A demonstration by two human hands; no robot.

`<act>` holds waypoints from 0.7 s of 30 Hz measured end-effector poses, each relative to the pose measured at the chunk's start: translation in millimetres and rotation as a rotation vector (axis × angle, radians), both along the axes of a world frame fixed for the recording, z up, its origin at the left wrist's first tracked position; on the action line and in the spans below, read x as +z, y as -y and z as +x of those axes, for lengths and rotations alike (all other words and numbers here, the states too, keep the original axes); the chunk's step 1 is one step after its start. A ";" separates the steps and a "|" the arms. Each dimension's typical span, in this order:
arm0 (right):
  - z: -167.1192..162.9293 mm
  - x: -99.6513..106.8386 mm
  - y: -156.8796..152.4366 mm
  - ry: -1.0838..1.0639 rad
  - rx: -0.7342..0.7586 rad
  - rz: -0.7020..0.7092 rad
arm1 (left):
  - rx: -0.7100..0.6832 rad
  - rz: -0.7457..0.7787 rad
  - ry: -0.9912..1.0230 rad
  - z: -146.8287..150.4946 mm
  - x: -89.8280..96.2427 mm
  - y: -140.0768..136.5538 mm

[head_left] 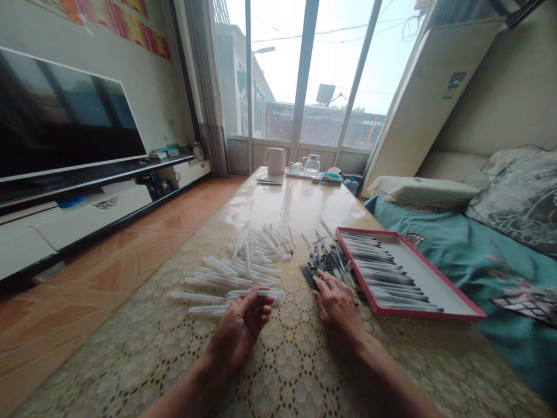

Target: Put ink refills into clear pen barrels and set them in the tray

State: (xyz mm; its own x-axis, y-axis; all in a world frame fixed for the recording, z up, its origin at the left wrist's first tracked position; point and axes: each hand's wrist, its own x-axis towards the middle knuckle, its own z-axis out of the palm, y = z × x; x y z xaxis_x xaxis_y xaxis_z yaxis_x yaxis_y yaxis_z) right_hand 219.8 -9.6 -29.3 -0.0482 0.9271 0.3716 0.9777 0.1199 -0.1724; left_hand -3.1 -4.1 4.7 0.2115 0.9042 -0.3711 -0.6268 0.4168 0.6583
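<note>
My left hand [244,318] is closed, pinching a whitish pen barrel [264,292] between thumb and fingers. Under and beyond it lies a spread of similar translucent white pen barrels [221,271], with more in a second heap farther back. My right hand [338,301] rests over a pile of black pen parts [329,259], which look like caps. Its fingers are bent down into the pile, and the fingertips are partly hidden. Right of this hand, a shallow red-rimmed box [435,280] holds a row of pens [383,267] with dark ends.
The long table [278,360] has a patterned cover. At its far end stand a beige jug [275,161], a glass pitcher [312,165] and a tissue pack [333,175]. A teal-covered sofa [435,244] runs along the right, and a TV cabinet [100,203] along the left.
</note>
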 end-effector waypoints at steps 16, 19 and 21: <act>31.7 13.8 -73.0 -0.014 -0.371 -0.189 | -0.090 0.070 0.033 0.8 -5.8 -1.5; 37.3 12.4 -90.8 -0.013 -0.367 -0.184 | -0.085 0.062 0.030 0.8 -5.5 -1.1; 37.3 8.7 -96.8 -0.007 -0.354 -0.189 | -0.082 0.061 0.027 0.9 -4.7 -0.8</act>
State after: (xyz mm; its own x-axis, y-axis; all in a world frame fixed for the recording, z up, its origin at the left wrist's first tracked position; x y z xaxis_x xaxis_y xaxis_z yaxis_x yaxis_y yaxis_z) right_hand 257.1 87.2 -20.6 0.2880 0.9382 0.1920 0.9517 -0.2582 -0.1661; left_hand -2.2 -3.4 0.0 0.2946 0.9043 -0.3090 -0.6102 0.4269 0.6674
